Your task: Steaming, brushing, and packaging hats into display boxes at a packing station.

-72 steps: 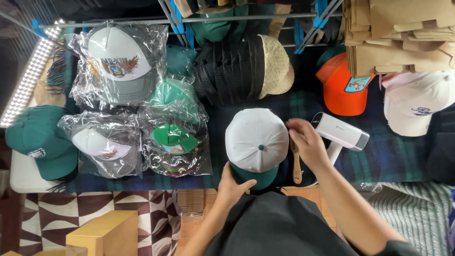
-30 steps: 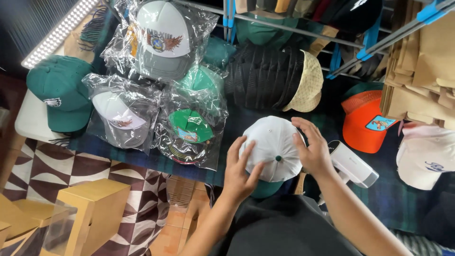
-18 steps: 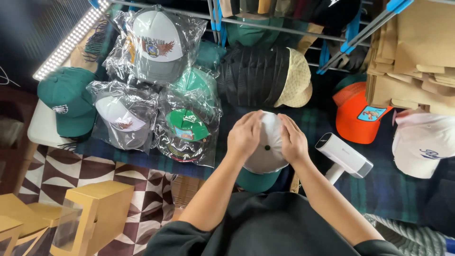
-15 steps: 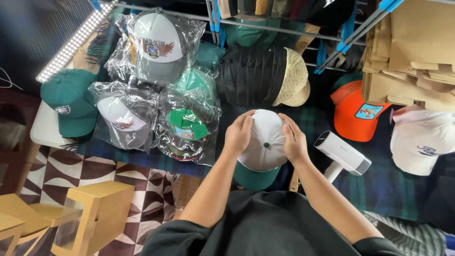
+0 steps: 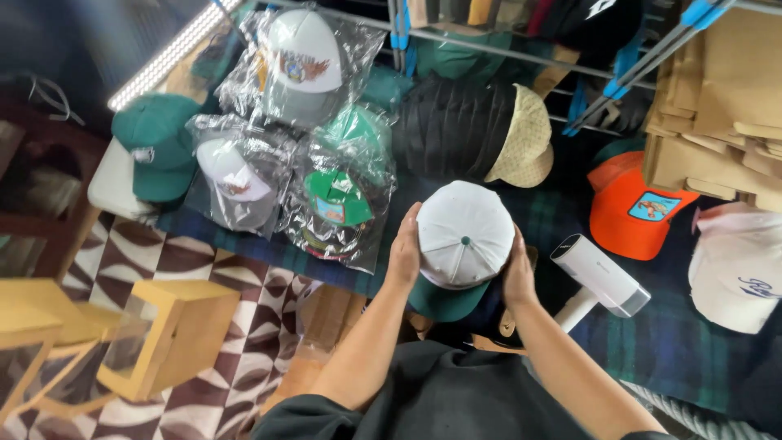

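Observation:
A white cap (image 5: pixel 464 235) with a green brim and a green top button sits crown-up between my two hands over a dark plaid cloth (image 5: pixel 668 342). My left hand (image 5: pixel 404 254) presses flat against the cap's left side. On the cap's right side my right hand (image 5: pixel 518 275) does the same. Both hands grip it together, with the brim pointing toward me.
Left of the cap lie several caps in clear plastic bags (image 5: pixel 338 195). A green cap (image 5: pixel 159 151) is at far left, a black and tan cap (image 5: pixel 481 130) behind, an orange cap (image 5: pixel 639 212) and a white cap (image 5: pixel 737 265) at right. A white handheld steamer (image 5: pixel 599 281) lies beside my right hand. Folded cardboard (image 5: pixel 717 90) is stacked at the back right.
Earlier my right hand rested on top of the cap and my left at its brim. Both hands now clasp the cap's sides, and the view has tilted left.

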